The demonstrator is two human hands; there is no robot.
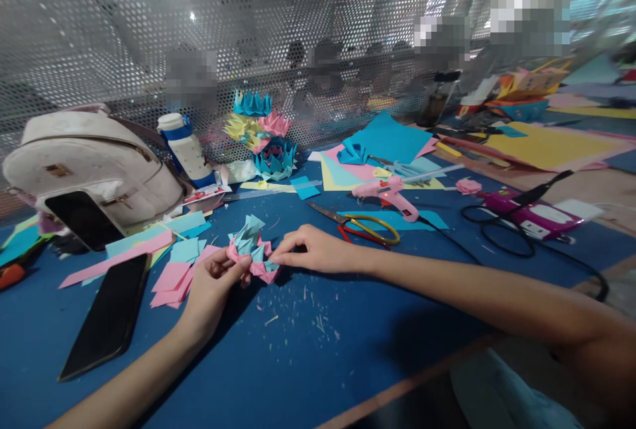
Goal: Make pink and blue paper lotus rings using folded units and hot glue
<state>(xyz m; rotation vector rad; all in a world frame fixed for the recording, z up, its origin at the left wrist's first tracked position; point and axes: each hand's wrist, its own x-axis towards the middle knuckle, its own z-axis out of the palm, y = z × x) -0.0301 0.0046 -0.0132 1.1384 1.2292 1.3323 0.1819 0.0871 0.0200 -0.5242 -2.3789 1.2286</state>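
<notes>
A folded paper flower [253, 247] with pink and light blue pointed petals is held above the blue table. My left hand [216, 280] grips its left side between thumb and fingers. Over on the flower's right edge, my right hand [305, 248] pinches a light blue petal between thumb and forefinger. Pink paper squares [171, 280] and light blue squares [186, 250] lie left of my left hand. Scissors [358, 222] with red and yellow handles rest beyond my right hand, beside a pink glue gun [387, 194]. Tiny paper scraps [318, 320] are scattered below the flower.
Finished paper flowers [261, 131] stand at the back against a perforated metal screen [298, 18]. To the left are a black phone [106, 316], a pale backpack [94, 164] and a bottle [183, 147]. A purple power strip [531, 214] with black cable lies right.
</notes>
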